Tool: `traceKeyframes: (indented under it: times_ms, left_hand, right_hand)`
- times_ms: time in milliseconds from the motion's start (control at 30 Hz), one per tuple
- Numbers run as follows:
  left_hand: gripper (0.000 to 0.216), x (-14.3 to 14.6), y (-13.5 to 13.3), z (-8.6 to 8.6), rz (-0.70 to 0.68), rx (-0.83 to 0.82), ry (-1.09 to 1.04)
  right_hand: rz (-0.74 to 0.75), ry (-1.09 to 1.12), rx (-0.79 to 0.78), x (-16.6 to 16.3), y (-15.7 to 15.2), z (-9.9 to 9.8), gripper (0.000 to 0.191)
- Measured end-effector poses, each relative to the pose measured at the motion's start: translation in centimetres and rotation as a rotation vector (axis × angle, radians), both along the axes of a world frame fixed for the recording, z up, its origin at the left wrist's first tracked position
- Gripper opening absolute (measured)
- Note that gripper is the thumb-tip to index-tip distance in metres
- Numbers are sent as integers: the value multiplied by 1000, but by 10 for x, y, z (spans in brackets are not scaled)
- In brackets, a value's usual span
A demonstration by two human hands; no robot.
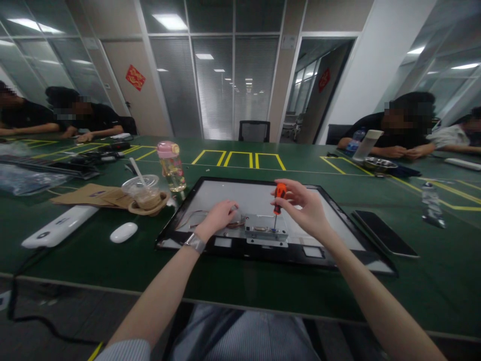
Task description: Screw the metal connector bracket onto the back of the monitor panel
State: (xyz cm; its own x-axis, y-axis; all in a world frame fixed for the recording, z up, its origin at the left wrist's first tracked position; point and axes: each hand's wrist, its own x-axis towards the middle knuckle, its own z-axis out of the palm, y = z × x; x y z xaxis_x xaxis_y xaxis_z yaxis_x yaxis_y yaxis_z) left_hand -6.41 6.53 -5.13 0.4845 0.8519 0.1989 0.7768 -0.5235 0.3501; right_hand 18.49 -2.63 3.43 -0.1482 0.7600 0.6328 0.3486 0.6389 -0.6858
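Observation:
My right hand (306, 208) grips an orange-and-black screwdriver (280, 196) near its handle. The screwdriver stands upright, its thin shaft reaching down to the connector side of a silver metal box (266, 234). This box sits at the near edge of a flat display panel (221, 193) with a black frame, lying on the table. To the left of the box, my left hand (221, 216) rests low over the panel, fingers loosely extended beside some thin cables (195, 213). Its fingertips are partly hidden, and I see nothing held in it.
Left of the panel are a white mouse (124, 232), a plastic cup (145, 193) in a carrier, a pink-lidded bottle (172, 165) and a white power strip (60, 228). A black phone (383, 233) lies to the right. Several people sit across the green table (240, 291).

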Motion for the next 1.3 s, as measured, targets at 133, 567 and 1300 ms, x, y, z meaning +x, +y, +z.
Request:
traceKeyframes:
  times_ms: [133, 567, 1300]
  left_hand:
    - [27, 0, 2, -1, 0, -2, -4]
    - [28, 1, 1, -1, 1, 16, 16]
    - [28, 1, 0, 1, 17, 3, 30]
  right_hand:
    - [-160, 205, 128, -17, 4, -15, 41]
    - [-199, 220, 183, -32, 9, -52, 37]
    - [-186, 227, 192, -32, 7, -56, 37]
